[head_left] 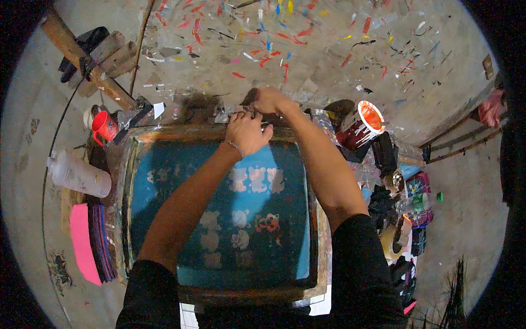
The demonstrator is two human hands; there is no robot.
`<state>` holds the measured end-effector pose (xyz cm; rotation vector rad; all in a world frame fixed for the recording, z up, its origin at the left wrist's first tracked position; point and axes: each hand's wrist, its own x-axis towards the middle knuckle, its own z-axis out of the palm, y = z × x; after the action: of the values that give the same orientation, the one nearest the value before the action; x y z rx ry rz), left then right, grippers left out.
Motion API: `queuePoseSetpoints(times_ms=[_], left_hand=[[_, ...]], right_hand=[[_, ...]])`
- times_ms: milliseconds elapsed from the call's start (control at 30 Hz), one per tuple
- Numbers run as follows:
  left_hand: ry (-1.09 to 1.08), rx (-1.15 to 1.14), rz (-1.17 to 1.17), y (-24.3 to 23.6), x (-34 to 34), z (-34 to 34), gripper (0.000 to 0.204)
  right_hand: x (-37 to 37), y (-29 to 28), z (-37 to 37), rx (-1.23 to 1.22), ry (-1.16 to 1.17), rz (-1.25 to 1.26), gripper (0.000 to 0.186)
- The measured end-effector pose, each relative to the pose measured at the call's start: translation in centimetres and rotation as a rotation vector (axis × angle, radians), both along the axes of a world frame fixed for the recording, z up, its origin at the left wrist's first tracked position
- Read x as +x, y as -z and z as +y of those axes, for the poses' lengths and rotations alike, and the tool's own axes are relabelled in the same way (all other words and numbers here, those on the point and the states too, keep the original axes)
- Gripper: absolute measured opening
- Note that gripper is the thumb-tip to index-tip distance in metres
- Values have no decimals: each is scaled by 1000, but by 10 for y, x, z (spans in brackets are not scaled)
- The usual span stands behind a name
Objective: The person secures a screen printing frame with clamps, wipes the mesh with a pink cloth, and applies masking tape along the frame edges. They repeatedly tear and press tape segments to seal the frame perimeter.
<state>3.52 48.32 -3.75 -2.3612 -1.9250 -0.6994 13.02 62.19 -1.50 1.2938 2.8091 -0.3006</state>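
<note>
A screen-printing frame (pixel 175 164) with a teal mesh and pale animal-shaped patterns lies in front of me. My left hand (pixel 249 133) rests at its back edge, fingers apart and bent over dark hardware (pixel 224 118), thumb stuck out. Just beyond it, my right hand (pixel 268 100) is curled closed at that hardware; whatever it grips is hidden.
A red mug (pixel 105 127), white plastic jug (pixel 79 174) and pink-topped stack (pixel 83 244) sit left. Right are a paint tub (pixel 359 131), tape roll (pixel 392 244), bottle (pixel 422 202) and dark clutter. A paint-marked wall (pixel 307 49) rises behind; a wooden beam (pixel 90 66) stands back left.
</note>
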Motion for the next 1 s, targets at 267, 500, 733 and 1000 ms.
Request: queuePoseSetpoints(times_ms=[267, 500, 733, 1000], left_hand=[[83, 149, 9, 12, -4, -1, 44], [61, 274, -11, 17, -4, 1, 44], [73, 206, -24, 16, -8, 4, 43], [92, 251, -54, 19, -10, 7, 40]], right_hand=[[-21, -7, -9, -50, 86, 183, 34], [12, 3, 22, -334, -89, 45, 40], [-22, -30, -4, -213, 10, -237, 27], [-36, -23, -24, -62, 127, 276, 36]])
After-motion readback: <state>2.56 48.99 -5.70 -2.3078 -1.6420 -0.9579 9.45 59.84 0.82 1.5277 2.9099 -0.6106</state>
